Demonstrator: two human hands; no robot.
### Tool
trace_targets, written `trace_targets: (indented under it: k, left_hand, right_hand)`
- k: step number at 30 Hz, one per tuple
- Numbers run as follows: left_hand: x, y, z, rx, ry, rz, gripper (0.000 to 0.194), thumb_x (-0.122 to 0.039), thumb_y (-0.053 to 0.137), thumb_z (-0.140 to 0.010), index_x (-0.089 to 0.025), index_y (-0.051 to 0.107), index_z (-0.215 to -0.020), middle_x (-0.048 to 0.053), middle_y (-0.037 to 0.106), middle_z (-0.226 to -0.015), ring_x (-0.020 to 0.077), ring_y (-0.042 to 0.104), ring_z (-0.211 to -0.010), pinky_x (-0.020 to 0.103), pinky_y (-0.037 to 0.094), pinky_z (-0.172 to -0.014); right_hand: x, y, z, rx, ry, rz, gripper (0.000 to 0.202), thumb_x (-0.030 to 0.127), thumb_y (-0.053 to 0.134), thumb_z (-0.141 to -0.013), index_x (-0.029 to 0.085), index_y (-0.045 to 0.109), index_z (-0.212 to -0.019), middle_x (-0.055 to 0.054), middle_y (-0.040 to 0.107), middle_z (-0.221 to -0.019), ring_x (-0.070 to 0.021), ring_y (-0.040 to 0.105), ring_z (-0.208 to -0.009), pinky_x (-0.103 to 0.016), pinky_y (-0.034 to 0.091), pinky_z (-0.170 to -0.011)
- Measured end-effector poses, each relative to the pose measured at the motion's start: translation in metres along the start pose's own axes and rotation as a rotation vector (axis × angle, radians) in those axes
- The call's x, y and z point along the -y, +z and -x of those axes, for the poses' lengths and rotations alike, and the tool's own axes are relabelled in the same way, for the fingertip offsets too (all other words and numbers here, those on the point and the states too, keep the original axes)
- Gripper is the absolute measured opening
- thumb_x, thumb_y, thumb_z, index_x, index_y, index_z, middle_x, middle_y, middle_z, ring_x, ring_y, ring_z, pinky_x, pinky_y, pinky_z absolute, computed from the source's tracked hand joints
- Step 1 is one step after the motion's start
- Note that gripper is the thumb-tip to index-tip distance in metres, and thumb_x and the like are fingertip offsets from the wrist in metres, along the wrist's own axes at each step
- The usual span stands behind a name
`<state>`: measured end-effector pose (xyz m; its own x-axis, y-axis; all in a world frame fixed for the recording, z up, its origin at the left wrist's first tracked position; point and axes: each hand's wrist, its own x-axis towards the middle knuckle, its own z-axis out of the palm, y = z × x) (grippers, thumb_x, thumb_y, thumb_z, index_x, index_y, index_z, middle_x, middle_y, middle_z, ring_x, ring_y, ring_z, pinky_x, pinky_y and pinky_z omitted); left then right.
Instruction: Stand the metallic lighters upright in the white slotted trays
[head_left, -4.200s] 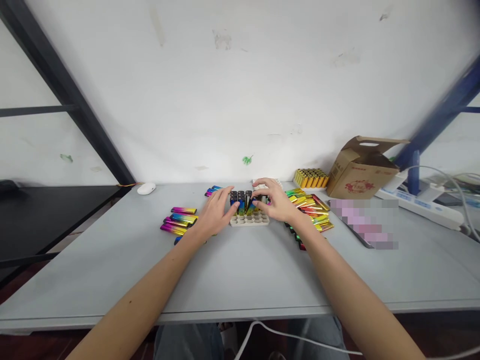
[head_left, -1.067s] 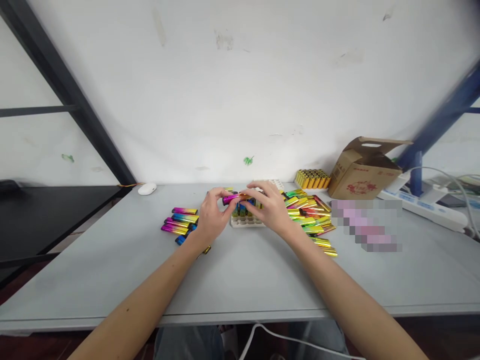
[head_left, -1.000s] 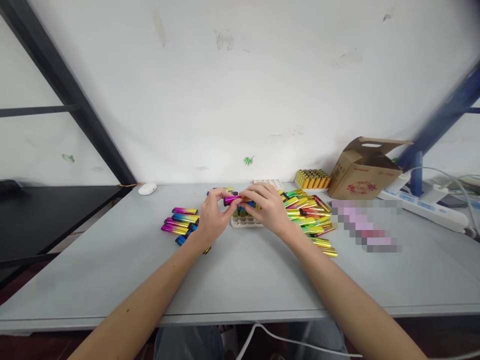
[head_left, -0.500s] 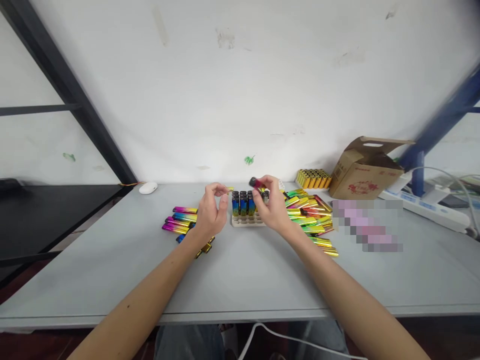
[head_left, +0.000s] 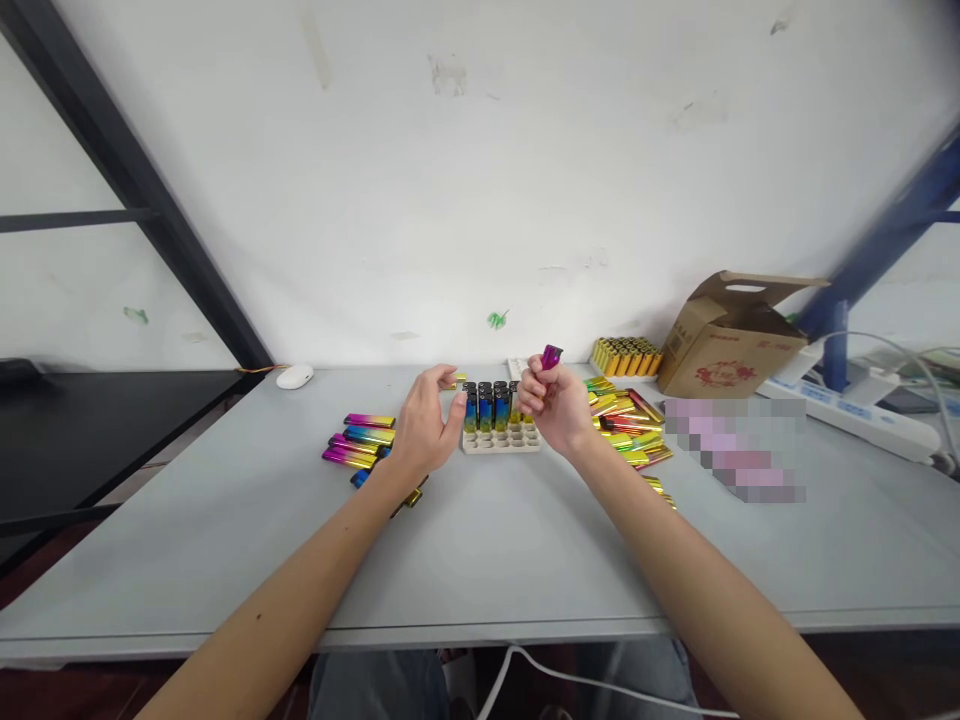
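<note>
A cream holed tray point(head_left: 501, 441) sits mid-table with several iridescent lighters point(head_left: 486, 405) standing upright in its far rows. My right hand point(head_left: 553, 408) is just right of the tray and grips one lighter point(head_left: 550, 358), whose magenta end sticks up above the fingers. My left hand point(head_left: 424, 430) hovers at the tray's left side, fingers apart and curled, holding nothing. Loose rainbow lighters lie in a small group to the left point(head_left: 358, 440) and in a bigger pile to the right point(head_left: 630, 425).
A white mouse point(head_left: 292, 376) lies at the far left of the grey table point(head_left: 480, 550). A tray of gold lighters point(head_left: 624, 356), an open cardboard box point(head_left: 731, 340) and a white power strip point(head_left: 855, 412) stand at the back right. A dark shelf point(head_left: 82, 420) adjoins the left.
One second ago both hands held a magenta lighter level over the tray. My left hand has let go and opened; my right hand has turned the lighter upright and drawn it right.
</note>
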<state>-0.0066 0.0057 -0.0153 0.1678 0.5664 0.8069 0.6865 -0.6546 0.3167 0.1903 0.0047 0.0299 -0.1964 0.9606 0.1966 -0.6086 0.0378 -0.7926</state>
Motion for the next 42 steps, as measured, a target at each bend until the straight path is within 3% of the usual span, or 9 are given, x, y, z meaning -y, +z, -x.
trace_targets:
  k: [3, 6, 10, 16, 42]
  left_hand:
    - [0.000, 0.001, -0.001, 0.049, -0.006, -0.037, 0.034, -0.031, 0.044, -0.096, -0.019, 0.042, -0.128, 0.011, 0.058, -0.113, 0.0236, 0.058, -0.108, 0.041, 0.049, -0.092]
    - [-0.002, 0.001, -0.002, 0.102, -0.003, -0.056, 0.032, -0.029, 0.042, -0.096, -0.018, 0.043, -0.126, 0.012, 0.057, -0.115, 0.0242, 0.057, -0.110, 0.041, 0.048, -0.093]
    - [-0.004, 0.000, -0.002, 0.134, -0.002, -0.062, 0.031, -0.029, 0.041, -0.097, -0.018, 0.044, -0.125, 0.012, 0.056, -0.116, 0.0245, 0.056, -0.110, 0.041, 0.047, -0.095]
    - [-0.003, 0.001, -0.002, 0.160, -0.003, -0.058, 0.030, -0.029, 0.041, -0.097, -0.018, 0.045, -0.125, 0.012, 0.056, -0.118, 0.0250, 0.054, -0.113, 0.043, 0.045, -0.097]
    - [-0.006, 0.001, -0.002, 0.239, -0.016, -0.038, 0.032, -0.033, 0.037, -0.099, -0.019, 0.048, -0.126, 0.011, 0.055, -0.123, 0.0241, 0.052, -0.119, 0.041, 0.043, -0.101]
  right_hand:
    - [0.004, 0.000, 0.001, 0.039, 0.041, -0.030, 0.026, 0.046, 0.043, -0.081, 0.023, 0.039, -0.069, 0.008, 0.024, -0.053, -0.0099, 0.023, -0.043, -0.023, 0.029, -0.044]
    - [0.003, -0.001, -0.001, 0.025, 0.026, 0.006, 0.041, 0.059, 0.036, -0.086, 0.023, 0.035, -0.065, 0.006, 0.026, -0.053, -0.0114, 0.031, -0.045, -0.025, 0.037, -0.049]
    - [-0.002, -0.001, -0.003, -0.015, 0.003, 0.026, 0.040, 0.053, 0.032, -0.088, 0.023, 0.033, -0.062, 0.004, 0.031, -0.052, -0.0142, 0.042, -0.050, -0.027, 0.042, -0.054]
    - [-0.003, -0.002, -0.002, 0.051, 0.088, -0.052, 0.039, 0.048, 0.031, -0.085, 0.022, 0.030, -0.056, 0.007, 0.019, -0.047, -0.0082, 0.017, -0.038, -0.021, 0.022, -0.039]
    - [-0.013, 0.005, -0.001, 0.018, 0.047, 0.067, 0.027, 0.039, 0.030, -0.084, 0.023, 0.032, -0.062, 0.009, 0.020, -0.044, -0.0078, 0.010, -0.038, -0.019, 0.015, -0.035]
